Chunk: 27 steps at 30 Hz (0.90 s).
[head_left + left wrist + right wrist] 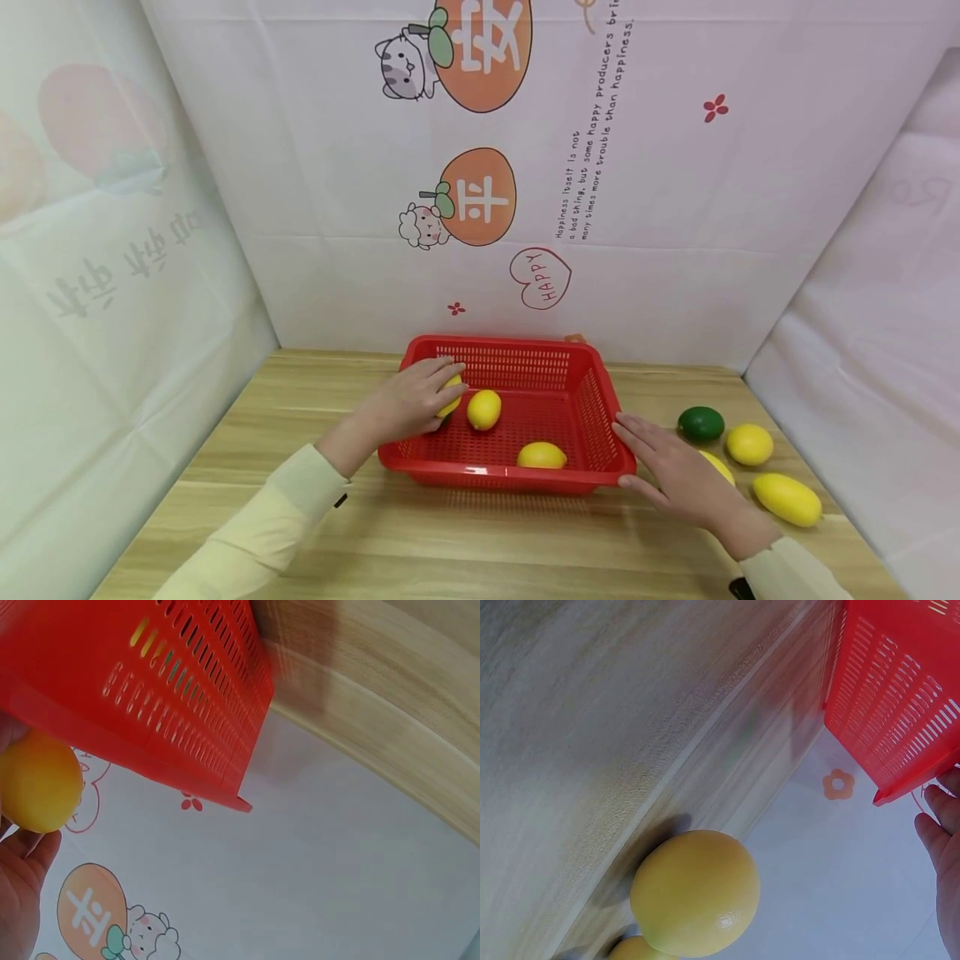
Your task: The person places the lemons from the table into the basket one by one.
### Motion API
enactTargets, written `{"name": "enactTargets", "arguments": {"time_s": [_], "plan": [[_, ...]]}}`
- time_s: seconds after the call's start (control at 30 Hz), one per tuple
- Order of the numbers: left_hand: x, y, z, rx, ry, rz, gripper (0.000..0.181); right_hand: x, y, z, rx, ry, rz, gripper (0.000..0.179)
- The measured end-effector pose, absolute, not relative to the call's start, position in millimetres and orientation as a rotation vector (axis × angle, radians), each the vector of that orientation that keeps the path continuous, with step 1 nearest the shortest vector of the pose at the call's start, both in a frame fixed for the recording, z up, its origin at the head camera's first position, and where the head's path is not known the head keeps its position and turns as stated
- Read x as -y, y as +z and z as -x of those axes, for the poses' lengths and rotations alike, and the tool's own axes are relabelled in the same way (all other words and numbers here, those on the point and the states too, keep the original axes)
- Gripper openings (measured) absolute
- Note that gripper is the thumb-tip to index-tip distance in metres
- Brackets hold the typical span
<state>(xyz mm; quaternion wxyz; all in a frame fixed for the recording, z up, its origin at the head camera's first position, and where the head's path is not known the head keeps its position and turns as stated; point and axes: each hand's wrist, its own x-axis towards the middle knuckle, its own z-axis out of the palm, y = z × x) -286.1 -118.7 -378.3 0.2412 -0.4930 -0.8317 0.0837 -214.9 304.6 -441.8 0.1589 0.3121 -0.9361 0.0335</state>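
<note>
My left hand [405,402] reaches over the left side of a red plastic basket [510,475] and grips a yellow lemon [41,784], its fingers curved over the fruit. Just under that hand, a bit of dark green fruit [446,422] shows inside the basket, mostly hidden. Two more lemons lie on the basket floor: one near the middle [483,410], another by the front wall [542,456]. On the right rim rests my right hand [678,473], fingers extended along the basket's outer edge and holding no fruit.
Right of the basket on the wooden table [480,546] lie a dark green fruit [701,424], a round yellow lemon [749,445] and a longer yellow fruit [787,499]. Another yellow fruit [720,467] is partly covered by my right hand. White printed cloth [337,275] walls three sides.
</note>
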Motion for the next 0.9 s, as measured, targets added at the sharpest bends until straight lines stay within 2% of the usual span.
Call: {"name": "enactTargets", "arguments": {"time_s": [0.33,0.9], "plan": [[110.9,-382.4,283.8,2.365,0.294,1.357,0.062,-303.4,-440.1,213.6,2.684,0.088,-0.886,0.070],[101.4,-392.0,289.7,2.418,0.272,1.402,0.059,-303.7,-440.6,214.0,2.680,0.090,-0.890,0.070]]}}
